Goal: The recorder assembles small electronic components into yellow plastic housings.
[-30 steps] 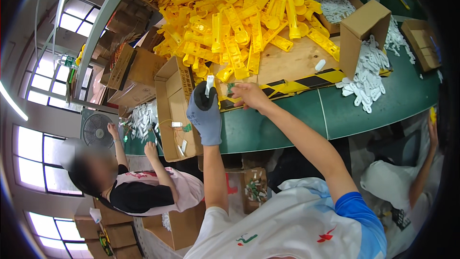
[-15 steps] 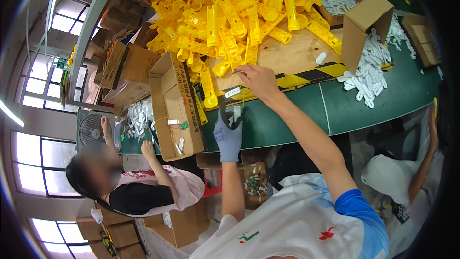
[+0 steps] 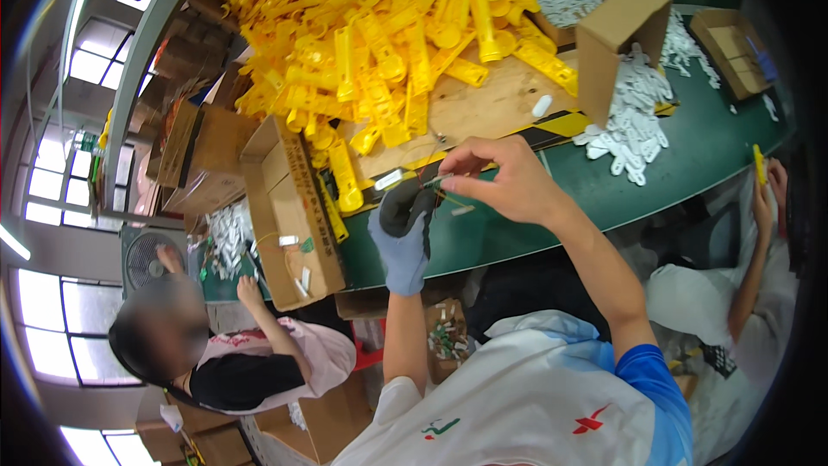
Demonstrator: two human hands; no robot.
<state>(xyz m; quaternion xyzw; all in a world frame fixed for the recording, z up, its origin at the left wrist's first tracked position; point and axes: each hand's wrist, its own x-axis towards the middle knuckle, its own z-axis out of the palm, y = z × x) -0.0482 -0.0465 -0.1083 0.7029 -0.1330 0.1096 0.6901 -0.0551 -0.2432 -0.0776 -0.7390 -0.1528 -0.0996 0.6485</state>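
Observation:
My left hand (image 3: 403, 237), in a grey-blue glove with black fingers, is closed on a small wired circuit board (image 3: 436, 181) at the table's front edge. My bare right hand (image 3: 509, 177) pinches at the same board from the right, thumb and forefinger together. Thin wires loop up and down from between the fingers. Just beyond the glove lies a small white rectangular block (image 3: 389, 179), seemingly on one of those wires. A small pale piece (image 3: 463, 210) shows below my right fingertips. The gloved fingertips partly hide the board.
Yellow plastic housings (image 3: 371, 34) are heaped on a wooden board (image 3: 483, 103) edged with striped tape. An open carton (image 3: 289, 207) stands at left; another carton (image 3: 599, 60) stands at right beside piled white plastic pieces (image 3: 634, 112). Co-workers sit on both sides.
My right hand has come back from the edge of the yellow heap to my left hand. The gloved fingers have closed, and both hands now meet at the circuit board. The view has shifted slightly.

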